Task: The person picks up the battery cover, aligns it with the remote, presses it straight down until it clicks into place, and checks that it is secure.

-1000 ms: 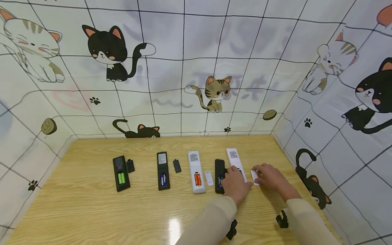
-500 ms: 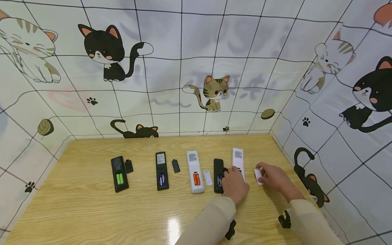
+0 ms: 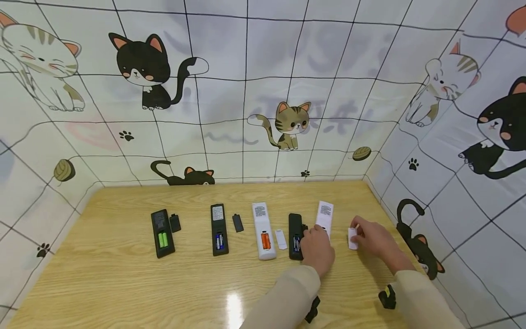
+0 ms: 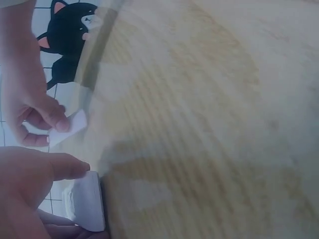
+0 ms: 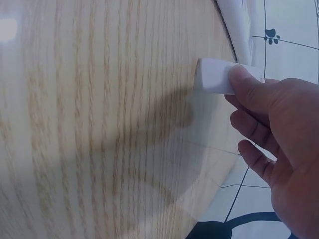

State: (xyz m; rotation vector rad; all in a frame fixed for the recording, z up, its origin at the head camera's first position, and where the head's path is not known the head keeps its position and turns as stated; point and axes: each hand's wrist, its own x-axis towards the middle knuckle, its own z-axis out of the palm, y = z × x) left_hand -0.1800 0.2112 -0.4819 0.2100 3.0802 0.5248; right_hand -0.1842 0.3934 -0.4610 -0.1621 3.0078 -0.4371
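Note:
At the right of the row, my left hand point(image 3: 318, 250) grips the lower end of a white remote point(image 3: 325, 214), back side up; its lower part is hidden by the fingers. In the left wrist view thumb and fingers lie on opposite sides of the remote point(image 4: 89, 201). To its right, my right hand point(image 3: 380, 241) pinches a small white cover point(image 3: 352, 238) between thumb and fingers. The right wrist view shows the thumb on the flat face of the cover point(image 5: 214, 75), its other fingers loosely bent.
A black remote point(image 3: 295, 228) lies just left of my left hand. Farther left are a white remote point(image 3: 260, 224) with an orange battery and its cover point(image 3: 281, 239), a black remote point(image 3: 218, 224) beside a black cover point(image 3: 238, 223), and a black remote point(image 3: 160, 224) with green batteries.
The white remote has shifted right and now leans the other way, its top end to the right. My right hand has carried the white cover a little to the right, away from the remote.

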